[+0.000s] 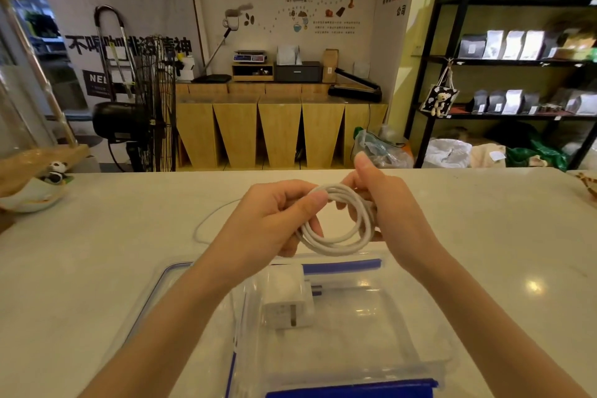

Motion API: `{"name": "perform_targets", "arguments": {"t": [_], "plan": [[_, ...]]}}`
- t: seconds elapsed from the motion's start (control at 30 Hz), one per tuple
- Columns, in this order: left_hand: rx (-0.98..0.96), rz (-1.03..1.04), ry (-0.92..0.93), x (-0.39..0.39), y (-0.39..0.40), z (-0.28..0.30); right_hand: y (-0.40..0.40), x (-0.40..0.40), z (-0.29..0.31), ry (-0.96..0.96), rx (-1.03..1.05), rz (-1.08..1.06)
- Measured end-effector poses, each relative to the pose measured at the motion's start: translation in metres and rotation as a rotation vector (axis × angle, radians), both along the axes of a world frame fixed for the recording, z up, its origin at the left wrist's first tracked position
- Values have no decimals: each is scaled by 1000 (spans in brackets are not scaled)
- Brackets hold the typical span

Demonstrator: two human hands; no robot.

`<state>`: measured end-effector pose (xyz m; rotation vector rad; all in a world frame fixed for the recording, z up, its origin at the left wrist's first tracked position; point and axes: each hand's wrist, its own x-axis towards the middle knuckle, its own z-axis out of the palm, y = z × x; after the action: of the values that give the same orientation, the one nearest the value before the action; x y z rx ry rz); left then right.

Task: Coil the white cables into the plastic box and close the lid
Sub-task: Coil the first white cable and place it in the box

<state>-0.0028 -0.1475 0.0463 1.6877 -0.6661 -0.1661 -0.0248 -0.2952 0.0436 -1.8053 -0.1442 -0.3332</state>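
Both hands, the left hand [274, 213] and right hand [384, 203], are pinching opposite sides of the white cable coil [336, 223], which looks light, limp and springy, above the open plastic box [403, 326].

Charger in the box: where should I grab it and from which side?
Grip the charger body across its two flat side faces, coming from above through the open box. It lies on the floor with prongs facing near and right, so avoid those faces. Both hands are busy with the cable.
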Motion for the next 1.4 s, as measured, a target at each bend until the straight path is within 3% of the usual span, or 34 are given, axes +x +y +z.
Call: {"name": "perform_targets", "arguments": {"t": [0.37,0.5,0.6,0.73,0.93,1.1,1.27,1.4], "plan": [[232,-107,60,0,10,2,-30,9,-3,-61,-314,-95],[243,-47,35,3,11,0,-31,4,-3,169,-413,115],[310,10,-110,4,3,-9,-31,1,3,316,-392,247],[459,18,-240,5,-7,-26,-37,-2,-8,341,-455,306],[683,-72,-220,11,-25,-47,-51,-8,-28,593,-538,238],[905,-133,-346,17,-51,-61,-46,-9,-36,630,-831,116],[997,-202,-290,24,-70,-67,-34,-2,-39,490,-1315,-63],[982,-162,-296,25,-77,-74,-28,3,-41,506,-1415,-108]]}}
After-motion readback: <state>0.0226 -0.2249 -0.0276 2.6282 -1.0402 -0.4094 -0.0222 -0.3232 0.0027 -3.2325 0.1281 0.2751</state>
